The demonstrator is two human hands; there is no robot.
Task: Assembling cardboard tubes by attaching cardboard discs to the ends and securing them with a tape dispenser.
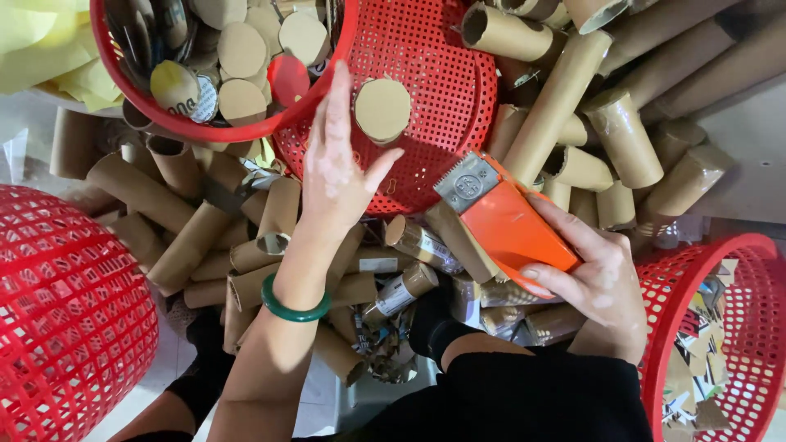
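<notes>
My left hand (340,164) reaches forward with fingers spread, its fingertips by the rim of a red bowl (221,131) filled with brown cardboard discs. A green bangle (293,304) circles that wrist. One round cardboard disc (382,109) lies on a red perforated lid (442,82) just right of the thumb, apart from the fingers. My right hand (602,274) grips an orange tape dispenser (508,221) with a toothed metal blade (467,182), held over a pile of brown cardboard tubes (565,106).
Cardboard tubes of several lengths cover the middle, some with torn labels. A red mesh basket (70,319) stands at the left. Another red basket (729,327) at the right holds paper scraps. Yellow paper (41,49) lies at the top left.
</notes>
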